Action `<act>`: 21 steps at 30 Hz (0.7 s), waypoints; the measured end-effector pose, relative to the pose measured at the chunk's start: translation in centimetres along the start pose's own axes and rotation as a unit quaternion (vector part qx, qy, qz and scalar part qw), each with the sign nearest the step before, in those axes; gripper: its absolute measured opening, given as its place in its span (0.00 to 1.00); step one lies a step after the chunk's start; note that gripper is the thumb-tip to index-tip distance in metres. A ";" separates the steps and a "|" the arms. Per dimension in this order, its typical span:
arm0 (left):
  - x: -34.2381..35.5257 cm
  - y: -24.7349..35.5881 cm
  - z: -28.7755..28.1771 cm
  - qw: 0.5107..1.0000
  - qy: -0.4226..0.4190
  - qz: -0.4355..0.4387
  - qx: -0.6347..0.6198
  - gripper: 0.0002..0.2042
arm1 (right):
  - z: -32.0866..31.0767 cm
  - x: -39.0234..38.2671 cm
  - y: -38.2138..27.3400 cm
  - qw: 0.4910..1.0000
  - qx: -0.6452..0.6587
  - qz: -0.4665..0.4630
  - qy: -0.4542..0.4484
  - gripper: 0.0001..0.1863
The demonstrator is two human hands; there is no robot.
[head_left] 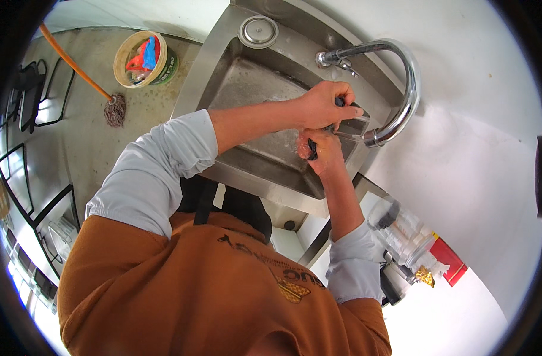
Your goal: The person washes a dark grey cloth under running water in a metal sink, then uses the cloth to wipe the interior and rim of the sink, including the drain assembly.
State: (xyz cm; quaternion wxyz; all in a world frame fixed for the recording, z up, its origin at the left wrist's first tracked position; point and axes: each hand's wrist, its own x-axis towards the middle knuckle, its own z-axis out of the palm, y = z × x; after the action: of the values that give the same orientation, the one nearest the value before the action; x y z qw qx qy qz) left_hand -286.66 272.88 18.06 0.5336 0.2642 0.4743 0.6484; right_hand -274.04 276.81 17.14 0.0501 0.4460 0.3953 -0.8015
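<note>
Over the steel sink (250, 80), my left hand (327, 104) grips a dark object (312, 148), too hidden to name, with fingers curled round its upper part. My right hand (324, 151) is just below, closed round the lower part of the same dark object, its skin looking wet. The curved chrome tap (404, 83) arches down beside both hands, and water appears to run from its spout onto them. A round metal lid or drain cover (258, 31) lies on the sink's back ledge.
Left on the floor are a bucket (128, 59) with coloured plastic in it and an orange-handled mop (81, 68). Black metal racks (33, 207) line the far left. A white wall (473, 118) rises behind the tap. At lower right are clear plastic containers (401, 231) and a red packet (452, 261).
</note>
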 end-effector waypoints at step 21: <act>0.5 -2.1 3.8 0.969 0.137 0.140 0.151 0.08 | -3.0 2.4 2.2 0.806 -0.450 -0.347 0.165 0.21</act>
State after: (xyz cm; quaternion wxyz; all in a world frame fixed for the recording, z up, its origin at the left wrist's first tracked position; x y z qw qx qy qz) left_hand -282.64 274.56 17.71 0.3216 0.3140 0.5937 0.6674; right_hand -272.55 277.98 13.15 -0.1023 0.3322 0.8421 -0.4125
